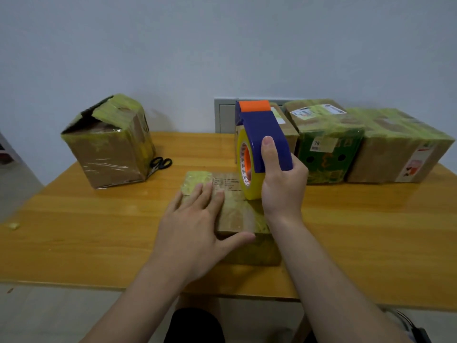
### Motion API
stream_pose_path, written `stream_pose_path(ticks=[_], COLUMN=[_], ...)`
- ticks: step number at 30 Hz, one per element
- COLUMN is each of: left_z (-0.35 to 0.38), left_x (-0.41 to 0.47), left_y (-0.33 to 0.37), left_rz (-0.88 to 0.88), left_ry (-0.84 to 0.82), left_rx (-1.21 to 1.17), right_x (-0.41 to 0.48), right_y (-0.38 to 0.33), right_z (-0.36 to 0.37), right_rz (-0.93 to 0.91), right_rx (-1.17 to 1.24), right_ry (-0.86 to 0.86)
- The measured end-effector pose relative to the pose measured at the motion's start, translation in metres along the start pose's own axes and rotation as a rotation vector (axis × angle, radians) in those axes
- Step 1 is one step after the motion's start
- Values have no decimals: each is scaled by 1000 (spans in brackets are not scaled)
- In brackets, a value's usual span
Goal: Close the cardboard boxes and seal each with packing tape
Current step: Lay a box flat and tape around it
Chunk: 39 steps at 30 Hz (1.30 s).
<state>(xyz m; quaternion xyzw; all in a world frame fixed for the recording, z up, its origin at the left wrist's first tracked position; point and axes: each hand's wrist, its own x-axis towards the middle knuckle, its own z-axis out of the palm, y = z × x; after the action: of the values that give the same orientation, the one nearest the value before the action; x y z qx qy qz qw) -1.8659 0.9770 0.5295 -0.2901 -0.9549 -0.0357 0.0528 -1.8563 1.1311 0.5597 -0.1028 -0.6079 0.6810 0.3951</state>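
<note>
A small flat cardboard box [237,214] lies closed at the middle of the wooden table [99,233], with yellowish tape over its top. My left hand [195,224] rests flat on its left half, fingers spread, thumb along the near edge. My right hand [282,179] grips a blue tape dispenser [262,134] with an orange tip. The yellow tape roll [247,167] in it touches the box's far right top.
A taller box [108,149] with a torn, partly open top stands at the back left, with black scissors [160,163] beside it. Three taped boxes [351,142] line the back right against the wall. A tape scrap [14,226] lies at the table's left edge.
</note>
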Motion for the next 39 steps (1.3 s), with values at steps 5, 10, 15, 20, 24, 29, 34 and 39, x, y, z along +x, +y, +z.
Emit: stream_pose_path(ticks=[5, 10, 15, 20, 24, 29, 34, 39], left_z=[-11, 5, 16, 28, 36, 37, 38, 25], left_x=[0, -8, -2, -4, 0, 11, 27, 37], left_y=[-13, -16, -29, -35, -33, -43, -46, -56], left_rz=[-3, -175, -276, -256, -259, -143, -80, -29], left_ry=[1, 203, 417, 405, 554, 595, 599, 417], left_rx=[-86, -286, -577, -813, -851, -736, -723, -586], right_x=[0, -2, 0, 1, -1, -1, -3, -2], right_y=[0, 0, 2, 3, 1, -1, -6, -13], right_z=[2, 0, -2, -1, -2, -6, -15, -28], right_rz=[-12, -5, 7, -4, 9, 26, 40, 57], right_rx=[-36, -14, 6, 3, 29, -3, -3, 12], right_ry=[-24, -34, -38, -48, -71, -64, -50, -52])
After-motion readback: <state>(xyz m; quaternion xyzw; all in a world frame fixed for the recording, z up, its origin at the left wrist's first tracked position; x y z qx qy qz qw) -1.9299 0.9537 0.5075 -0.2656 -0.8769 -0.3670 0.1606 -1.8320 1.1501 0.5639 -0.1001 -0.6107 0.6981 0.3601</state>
